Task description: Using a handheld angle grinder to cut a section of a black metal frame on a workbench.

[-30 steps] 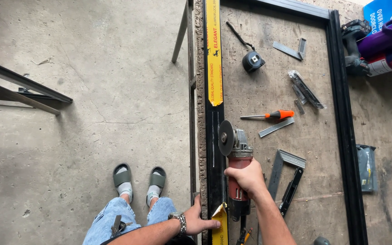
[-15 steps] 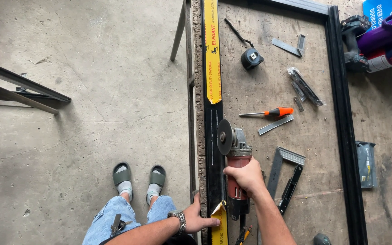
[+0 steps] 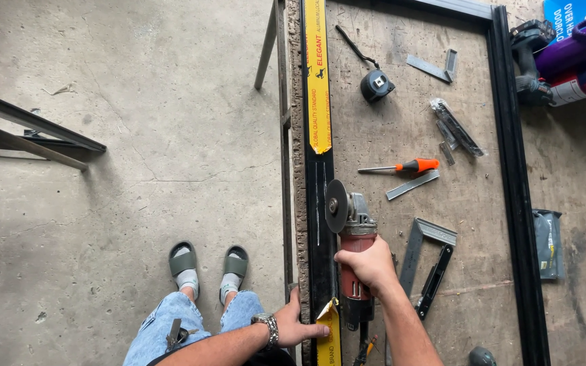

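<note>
My right hand grips the red body of an angle grinder. Its disc stands upright against the right side of a long black metal profile lying along the workbench's left edge. A yellow protective film covers the profile's far part, and a peeled yellow strip shows near me. My left hand, with a wristwatch, presses down on the profile's near end, fingers resting on it.
On the worn wooden bench lie a tape measure, an orange-handled screwdriver, a try square, small metal pieces and a second black profile. A cordless drill and a spray can sit far right. My sandalled feet stand on concrete.
The grinder and my right hand have crept slightly along the profile; otherwise only the view shifted a little.
</note>
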